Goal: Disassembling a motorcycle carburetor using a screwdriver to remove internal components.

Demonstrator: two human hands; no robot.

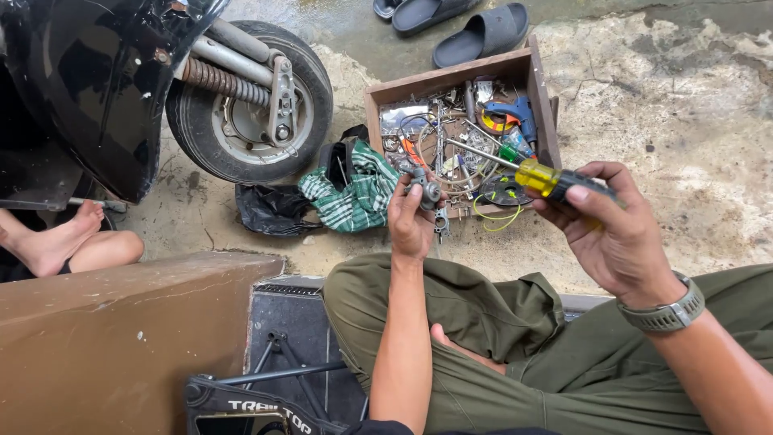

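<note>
Two hands work above a rough, stained concrete floor. Biggest is the black scooter body with its rubber wheel, then an open wooden box of tangled metal bits and a striped green cloth at its left edge. Right hand fingers wrap a yellow-handled screwdriver; left hand fingers pinch a small grey metal part.

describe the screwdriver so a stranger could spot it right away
Start at the open wooden box of tools on the concrete floor. Just in front of it, the right hand holds the screwdriver. Its clear yellow handle with a black grip sets it apart.
</note>
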